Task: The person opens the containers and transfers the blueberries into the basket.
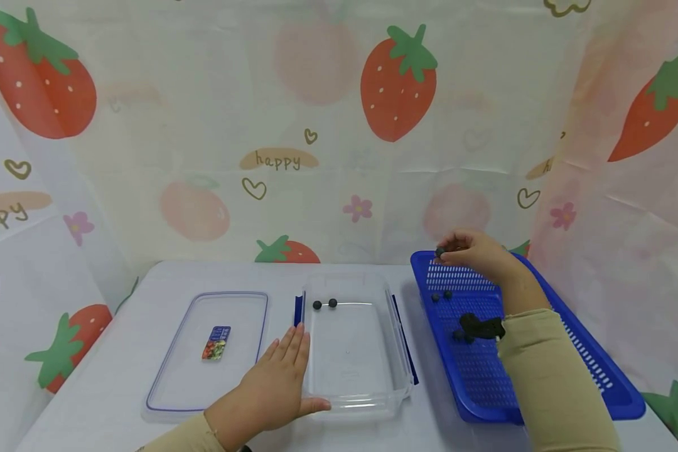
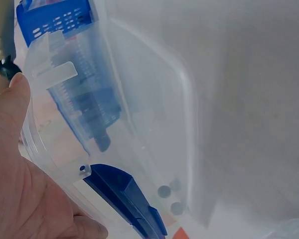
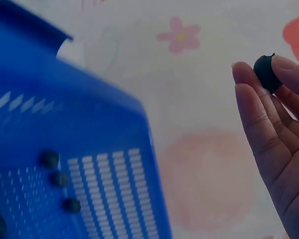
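My right hand pinches a blueberry between thumb and fingertips, above the far left corner of a blue plastic basket. Several more blueberries lie on the basket floor, two of them near its left wall. Left of the basket stands a clear plastic container with blue side clips, holding two blueberries at its far left end. My left hand rests along the container's left side with straight fingers. Its thumb reaches over the near left corner.
A clear lid with a blue-lined rim and a colourful label lies flat on the white table, left of the container. Behind the table hangs a strawberry-print cloth, which also covers both sides.
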`<state>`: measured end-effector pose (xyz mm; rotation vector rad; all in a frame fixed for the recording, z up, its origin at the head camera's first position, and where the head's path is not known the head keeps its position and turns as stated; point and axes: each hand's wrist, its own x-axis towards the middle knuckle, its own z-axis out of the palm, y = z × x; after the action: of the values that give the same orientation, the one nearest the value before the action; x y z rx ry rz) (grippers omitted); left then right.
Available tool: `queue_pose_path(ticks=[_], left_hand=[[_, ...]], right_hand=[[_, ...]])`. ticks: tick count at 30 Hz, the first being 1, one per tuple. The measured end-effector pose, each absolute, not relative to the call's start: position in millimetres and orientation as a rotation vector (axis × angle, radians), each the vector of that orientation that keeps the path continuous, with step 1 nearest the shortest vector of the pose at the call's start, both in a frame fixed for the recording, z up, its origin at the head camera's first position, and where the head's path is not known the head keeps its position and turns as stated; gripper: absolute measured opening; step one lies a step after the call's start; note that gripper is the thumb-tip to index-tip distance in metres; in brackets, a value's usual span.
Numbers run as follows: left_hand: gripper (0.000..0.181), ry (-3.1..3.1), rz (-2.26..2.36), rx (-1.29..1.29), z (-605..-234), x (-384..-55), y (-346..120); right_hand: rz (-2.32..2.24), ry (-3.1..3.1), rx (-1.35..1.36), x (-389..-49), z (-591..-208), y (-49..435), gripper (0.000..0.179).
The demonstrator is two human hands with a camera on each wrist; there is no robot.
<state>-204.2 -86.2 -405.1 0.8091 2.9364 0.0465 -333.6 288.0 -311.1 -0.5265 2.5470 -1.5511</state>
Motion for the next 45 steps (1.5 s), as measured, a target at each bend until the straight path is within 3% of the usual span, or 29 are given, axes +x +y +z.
queue_pose_path(ticks=[16, 34, 45], left_hand=[[0.109, 2.944, 0.017, 0.806, -404, -204, -86], [0.104, 2.947, 0.03, 0.807, -403, -202, -86], [0.104, 2.949, 0.035, 0.804, -403, -202, -86]], right_hand=[[-1.565, 2.644, -0.213, -320, -355, 370, 0.033], [-1.439, 2.613, 0.052, -316, -381, 391, 0.034], [-1.595, 2.506, 0.05, -314, -386, 397, 0.03]])
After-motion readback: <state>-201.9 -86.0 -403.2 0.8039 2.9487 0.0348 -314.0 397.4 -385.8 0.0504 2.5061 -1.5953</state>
